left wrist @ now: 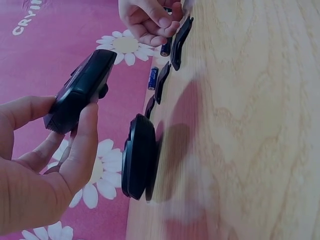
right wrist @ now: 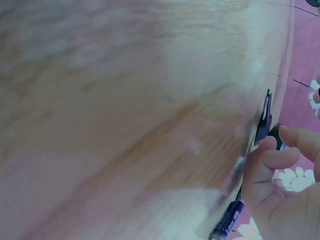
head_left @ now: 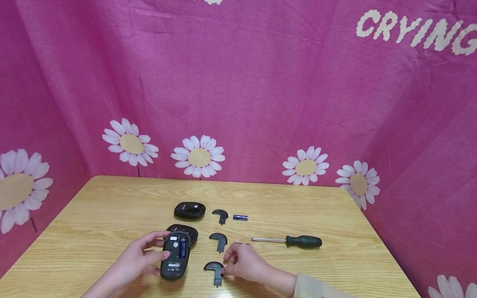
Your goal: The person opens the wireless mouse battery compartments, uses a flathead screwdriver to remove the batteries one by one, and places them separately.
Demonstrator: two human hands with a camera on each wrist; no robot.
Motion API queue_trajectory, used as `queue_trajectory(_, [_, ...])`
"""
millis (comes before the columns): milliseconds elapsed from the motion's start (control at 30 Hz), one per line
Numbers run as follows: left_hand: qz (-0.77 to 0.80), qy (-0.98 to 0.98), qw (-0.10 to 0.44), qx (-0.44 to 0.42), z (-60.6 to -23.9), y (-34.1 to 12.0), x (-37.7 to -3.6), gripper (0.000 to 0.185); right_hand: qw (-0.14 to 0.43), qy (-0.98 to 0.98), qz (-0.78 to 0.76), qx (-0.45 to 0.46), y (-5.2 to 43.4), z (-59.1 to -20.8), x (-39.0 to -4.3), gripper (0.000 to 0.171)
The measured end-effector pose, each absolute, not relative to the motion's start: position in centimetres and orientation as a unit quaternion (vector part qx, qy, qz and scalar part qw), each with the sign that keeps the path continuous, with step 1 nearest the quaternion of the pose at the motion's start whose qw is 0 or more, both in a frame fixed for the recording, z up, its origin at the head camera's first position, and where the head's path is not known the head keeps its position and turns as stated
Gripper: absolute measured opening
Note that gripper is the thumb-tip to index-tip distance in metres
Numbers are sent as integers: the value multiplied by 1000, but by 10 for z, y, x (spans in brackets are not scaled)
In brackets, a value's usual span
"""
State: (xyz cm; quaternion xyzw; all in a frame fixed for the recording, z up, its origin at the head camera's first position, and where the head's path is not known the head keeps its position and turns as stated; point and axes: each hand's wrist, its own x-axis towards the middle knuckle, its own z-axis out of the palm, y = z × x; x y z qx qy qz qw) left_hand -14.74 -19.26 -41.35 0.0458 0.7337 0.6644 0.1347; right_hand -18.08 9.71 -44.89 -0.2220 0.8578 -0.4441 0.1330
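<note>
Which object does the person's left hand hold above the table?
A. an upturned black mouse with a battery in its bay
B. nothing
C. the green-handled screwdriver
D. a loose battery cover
A: the left hand grips the upturned mouse, its battery bay open; the screwdriver lies untouched on the table.

I am seated at a small wooden desk (head_left: 112, 207) in a makeshift recording corner, not a proper workshop. Pink cloth (head_left: 238, 82) printed with white daisies (head_left: 198, 156) hangs on all sides. A screwdriver (head_left: 294, 241) lies on the desk.
</note>
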Motion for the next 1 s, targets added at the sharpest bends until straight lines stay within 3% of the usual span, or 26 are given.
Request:
queue_trajectory(467, [675, 721, 141, 69, -409, -183, -149, 62, 90, 862, -435, -246, 112, -416, -183, 16])
queue_trajectory(1000, [666, 719, 178, 90, -390, -161, -150, 55, 108, 830, -471, -278, 115, -381, -178, 23])
